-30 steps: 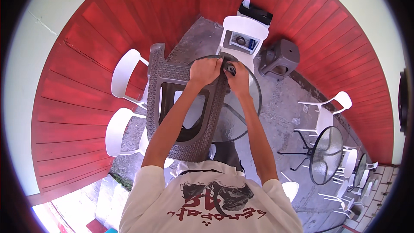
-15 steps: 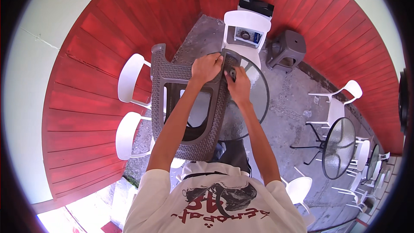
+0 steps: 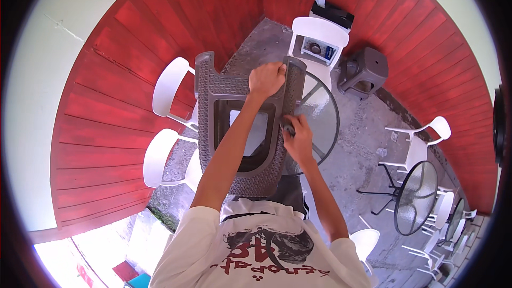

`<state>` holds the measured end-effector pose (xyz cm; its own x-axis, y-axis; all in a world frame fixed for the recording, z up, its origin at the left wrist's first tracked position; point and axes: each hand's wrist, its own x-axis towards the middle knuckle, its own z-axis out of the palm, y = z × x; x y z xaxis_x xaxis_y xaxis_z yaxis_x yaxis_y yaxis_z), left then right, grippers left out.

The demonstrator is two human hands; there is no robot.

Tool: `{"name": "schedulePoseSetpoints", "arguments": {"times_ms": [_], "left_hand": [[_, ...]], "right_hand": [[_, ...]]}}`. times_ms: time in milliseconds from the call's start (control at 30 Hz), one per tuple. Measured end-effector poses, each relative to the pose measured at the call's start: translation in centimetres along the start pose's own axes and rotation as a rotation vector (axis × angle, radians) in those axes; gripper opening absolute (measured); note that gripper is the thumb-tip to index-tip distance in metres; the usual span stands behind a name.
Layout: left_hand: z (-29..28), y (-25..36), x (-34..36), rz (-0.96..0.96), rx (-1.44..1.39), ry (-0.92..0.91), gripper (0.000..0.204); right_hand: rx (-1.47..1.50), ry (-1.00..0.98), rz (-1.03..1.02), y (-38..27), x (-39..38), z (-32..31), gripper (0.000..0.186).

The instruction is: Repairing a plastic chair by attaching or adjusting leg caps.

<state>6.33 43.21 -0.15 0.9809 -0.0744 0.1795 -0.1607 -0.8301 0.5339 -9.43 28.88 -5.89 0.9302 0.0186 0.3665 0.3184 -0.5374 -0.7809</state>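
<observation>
A brown plastic stool (image 3: pixel 242 185) with a woven-pattern surface lies on its side in front of me, on a round glass table (image 3: pixel 324 112). My left hand (image 3: pixel 266 81) is closed round the edge of its far right leg. Against the outer right side of the same stool is my right hand (image 3: pixel 300 141), fingers curled on a small dark object (image 3: pixel 288 127). Most of that object is covered by the fingers, so its kind cannot be made out. The stool's side opening shows the glass behind it.
Two white chairs (image 3: pixel 169 85) stand at the left by the red wall (image 3: pixel 122 122). Beyond the table are another white chair (image 3: pixel 320 31), a black-topped box (image 3: pixel 333 13) and a second brown stool (image 3: pixel 368 69). More chairs surround another glass table (image 3: pixel 417 197) at the right.
My right hand has slid nearer to me along the stool's right side with the small dark object. My left hand keeps its hold on the leg. The whole view has shifted slightly.
</observation>
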Motion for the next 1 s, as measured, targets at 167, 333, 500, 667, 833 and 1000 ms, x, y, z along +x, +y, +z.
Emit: {"name": "schedulePoseSetpoints", "arguments": {"times_ms": [167,333,500,667,833,1000], "left_hand": [[0.9,1.5,0.0,-0.043,-0.032,-0.008,0.033],[1.0,1.4,0.4,-0.084,0.015,0.026,0.033],[0.5,0.6,-0.1,-0.078,-0.004,0.045,0.033],[-0.3,0.2,-0.3,-0.095,-0.012,0.037,0.035],[-0.4,-0.3,-0.1,-0.139,-0.02,0.11,0.034],[0.7,0.0,0.8,-0.236,0.0,0.2,0.033]], "right_hand": [[0.027,-0.051,0.011,-0.1,-4.8,-2.0,0.044],[0.031,0.003,0.058,1.2,-2.0,-1.7,0.036],[-0.014,0.081,0.082,2.2,5.9,-0.5,0.029],[0.069,0.194,0.047,3.3,13.2,1.5,0.03],[0.075,0.124,-0.061,3.4,17.6,1.7,0.031],[-0.008,-0.056,-0.234,5.2,18.5,1.6,0.034]]}}
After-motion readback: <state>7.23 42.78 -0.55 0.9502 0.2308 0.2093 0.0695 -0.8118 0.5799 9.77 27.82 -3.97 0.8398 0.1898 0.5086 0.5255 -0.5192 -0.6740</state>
